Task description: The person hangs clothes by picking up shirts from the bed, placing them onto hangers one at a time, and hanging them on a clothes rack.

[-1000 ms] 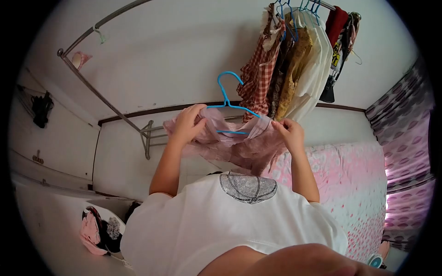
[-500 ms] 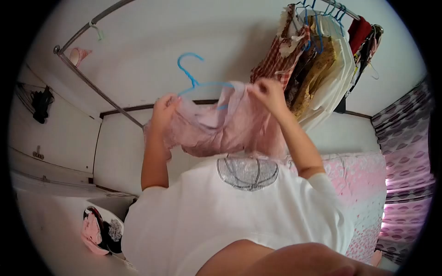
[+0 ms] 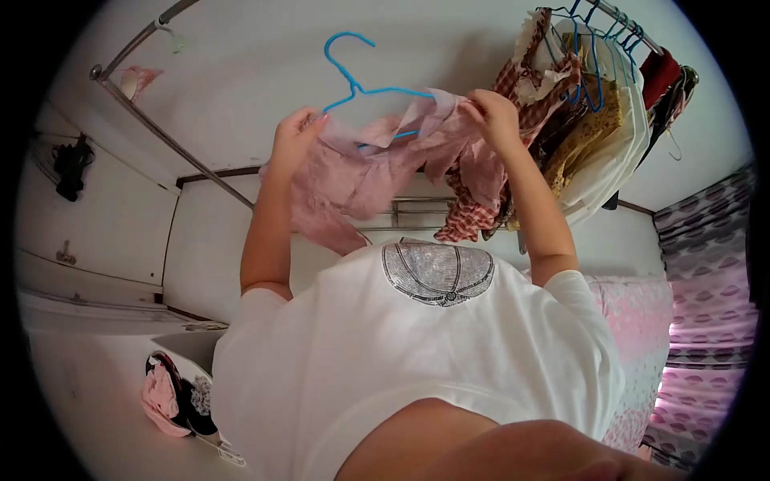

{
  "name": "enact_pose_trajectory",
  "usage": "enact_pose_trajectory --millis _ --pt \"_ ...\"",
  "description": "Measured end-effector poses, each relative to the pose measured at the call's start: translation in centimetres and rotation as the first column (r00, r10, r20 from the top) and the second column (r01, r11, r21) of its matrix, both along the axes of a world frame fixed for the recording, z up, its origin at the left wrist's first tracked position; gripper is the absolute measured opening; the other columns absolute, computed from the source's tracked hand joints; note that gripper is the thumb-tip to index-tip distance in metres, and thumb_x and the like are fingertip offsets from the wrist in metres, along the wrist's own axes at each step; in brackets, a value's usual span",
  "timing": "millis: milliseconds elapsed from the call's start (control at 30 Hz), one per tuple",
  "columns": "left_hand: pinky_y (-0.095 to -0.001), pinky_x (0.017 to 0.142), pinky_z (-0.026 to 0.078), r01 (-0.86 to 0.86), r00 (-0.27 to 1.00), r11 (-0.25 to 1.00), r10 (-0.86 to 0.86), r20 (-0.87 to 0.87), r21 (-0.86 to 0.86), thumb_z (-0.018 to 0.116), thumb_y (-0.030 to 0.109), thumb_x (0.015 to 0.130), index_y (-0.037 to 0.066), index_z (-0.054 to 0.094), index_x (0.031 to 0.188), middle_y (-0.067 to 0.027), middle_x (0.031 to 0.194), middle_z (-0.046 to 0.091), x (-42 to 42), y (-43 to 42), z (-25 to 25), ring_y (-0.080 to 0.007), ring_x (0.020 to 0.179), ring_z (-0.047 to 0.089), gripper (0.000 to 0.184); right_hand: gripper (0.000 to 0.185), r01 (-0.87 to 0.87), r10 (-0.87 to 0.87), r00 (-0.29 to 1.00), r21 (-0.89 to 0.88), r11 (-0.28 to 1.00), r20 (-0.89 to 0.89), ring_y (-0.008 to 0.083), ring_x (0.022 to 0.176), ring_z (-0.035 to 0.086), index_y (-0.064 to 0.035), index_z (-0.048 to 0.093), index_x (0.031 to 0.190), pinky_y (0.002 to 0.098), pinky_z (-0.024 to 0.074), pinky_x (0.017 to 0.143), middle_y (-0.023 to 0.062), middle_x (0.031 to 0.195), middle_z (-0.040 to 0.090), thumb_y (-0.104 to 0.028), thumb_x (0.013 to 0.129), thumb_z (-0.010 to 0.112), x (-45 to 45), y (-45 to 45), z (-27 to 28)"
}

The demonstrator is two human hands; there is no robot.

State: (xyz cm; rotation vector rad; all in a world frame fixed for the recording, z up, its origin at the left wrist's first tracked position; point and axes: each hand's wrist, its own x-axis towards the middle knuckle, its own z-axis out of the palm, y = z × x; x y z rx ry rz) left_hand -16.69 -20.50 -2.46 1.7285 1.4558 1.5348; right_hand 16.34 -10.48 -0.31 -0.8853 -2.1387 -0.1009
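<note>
Pink garment [image 3: 341,172] on blue hanger [image 3: 358,89], raised, two-handed hold.
Left hand [image 3: 294,138] pinches garment by one hanger end, right hand [image 3: 495,120] by the other; I see both lifted in the last second, garment with them, so hook [image 3: 326,51] now stands free higher up. Red-checked dress [image 3: 539,114] hangs just behind right hand, crowding that side; more clothes [image 3: 622,160] on metal rack [image 3: 172,138] beyond, then wall [image 3: 257,64].

You face a plain white wall [image 3: 265,72] edged below by a dark strip [image 3: 241,171], with a metal clothes rack [image 3: 160,128] standing before it, a pink-and-white bedspread [image 3: 638,321] to your right, and patterned purple-grey curtains [image 3: 710,321] beyond, bright pinkish light showing along their edge.
</note>
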Motion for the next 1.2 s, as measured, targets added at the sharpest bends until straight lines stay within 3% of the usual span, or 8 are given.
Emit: enact_pose_trajectory --millis 100,167,267,367,567,967,1067,1200 --pt "-0.0233 0.056 0.035 -0.113 0.966 0.994 0.11 -0.236 -0.001 0.059 0.019 0.08 0.001 0.057 0.082 -0.0024 0.067 0.051 0.7 0.4 2.9 -0.011 0.061 0.045 0.019 0.025 0.081 -0.083 0.987 -0.022 0.997 -0.138 0.026 0.062 0.056 -0.0063 0.059 0.08 0.031 0.0433 0.056 0.0084 0.07 0.058 -0.031 0.075 0.062 1.3 -0.1 -0.2" --pt "-0.0262 0.058 0.038 -0.211 0.888 0.976 0.213 -0.407 0.049 0.059 0.023 0.079 0.001 0.057 0.086 -0.0072 0.07 0.056 0.3 1.4 3.5 -0.0175 0.064 0.05 0.023 0.023 0.171 -0.213 0.953 -0.196 0.965 -0.216 0.0226 0.061 0.056 -0.0073 0.061 0.082 0.0288 0.043 0.057 0.0078 0.07 0.059 -0.029 0.075 0.063 2.7 0.0 0.0" --pt "-0.0306 0.062 0.042 -0.079 0.83 0.936 0.252 -0.497 0.343 0.059 0.026 0.078 0.002 0.056 0.093 -0.0113 0.078 0.058 -0.8 3.4 3.4 -0.0265 0.072 0.053 0.029 0.022 0.192 -0.285 0.907 -0.299 0.935 -0.311 0.0177 0.06 0.056 -0.0079 0.064 0.081 0.0262 0.0421 0.057 0.0062 0.067 0.06 -0.028 0.074 0.064 4.0 -0.1 0.6" --pt "-0.0307 0.065 0.043 0.009 0.785 0.914 0.245 -0.569 0.406 0.058 0.024 0.079 0.002 0.055 0.097 -0.0105 0.081 0.058 -0.2 4.0 3.8 -0.0262 0.076 0.054 0.028 0.022 0.202 -0.298 0.897 -0.297 0.933 -0.327 0.0156 0.059 0.056 -0.0067 0.064 0.08 0.0243 0.0416 0.056 0.005 0.066 0.06 -0.028 0.073 0.065 4.6 -1.2 1.0" --pt "-0.0294 0.063 0.042 0.079 0.876 0.993 -0.027 -0.481 0.088 0.057 0.02 0.08 0.003 0.055 0.095 -0.0116 0.08 0.057 0.3 4.9 3.5 -0.0246 0.069 0.053 0.023 0.019 0.186 -0.282 0.888 -0.276 0.943 -0.363 0.0132 0.061 0.056 -0.0064 0.064 0.082 0.0227 0.0419 0.058 0.0057 0.067 0.061 -0.024 0.074 0.065 6.7 -0.4 -0.5" --pt "-0.0306 0.058 0.04 0.05 0.888 0.981 0.043 -0.457 0.188 0.056 0.019 0.081 0.003 0.056 0.09 -0.0117 0.073 0.054 1.5 5.1 3.2 -0.0236 0.063 0.051 0.018 0.014 -0.107 -0.017 0.898 -0.256 0.961 -0.439 0.009 0.065 0.051 -0.0023 0.062 0.088 0.0223 0.0414 0.058 0.0024 0.074 0.059 -0.013 0.079 0.061 7.0 -1.8 0.0" --pt "-0.0304 0.059 0.04 0.078 0.905 0.982 0.002 -0.425 0.171 0.055 0.018 0.081 0.002 0.057 0.089 -0.0122 0.074 0.054 1.3 5.5 1.9 -0.0238 0.065 0.051 0.018 0.011 -0.175 -0.109 0.77 -0.373 0.911 -0.628 0.0072 0.072 0.051 0.0003 0.06 0.087 0.019 0.0394 0.066 -0.0001 0.078 0.057 -0.01 0.082 0.058 7.7 -1.0 -0.3" --pt "-0.0264 0.06 0.039 0.057 0.922 0.985 0.011 -0.387 0.163 0.055 0.014 0.081 0.0 0.057 0.09 -0.0107 0.074 0.055 1.8 5.1 1.7 -0.0179 0.064 0.049 0.017 0.008 -0.079 -0.016 0.828 -0.145 0.986 -0.561 0.0109 0.074 0.052 -0.0006 0.059 0.084 0.0206 0.0402 0.065 0.0014 0.081 0.057 -0.007 0.08 0.059 7.6 -2.0 0.6"
